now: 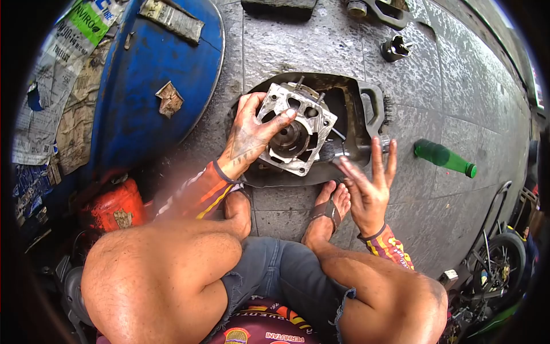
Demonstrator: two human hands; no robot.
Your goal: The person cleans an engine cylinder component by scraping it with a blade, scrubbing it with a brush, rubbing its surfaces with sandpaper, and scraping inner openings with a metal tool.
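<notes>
A grey metal engine casing (295,129) with a round central bore, bolt holes and studs sits tilted over a black cut-open jerrycan (321,179). My left hand (249,129) grips its left side, the thumb lying across the top face near the bore. My right hand (366,192) is raised at the jerrycan's right front edge, fingers spread. Its leftmost fingers are blurred, and I see nothing held in them. Just beyond those fingers, a thin rod with a pale blue tip (338,133) and a dark bristly part lie in the jerrycan, partly hidden.
A green bottle (438,155) lies on the tiled floor at right. Beyond the jerrycan are a metal cup-shaped part (395,49) and a dark container. A blue curved panel (166,63) and a red container (114,206) are at left. A wheel (507,258) shows far right.
</notes>
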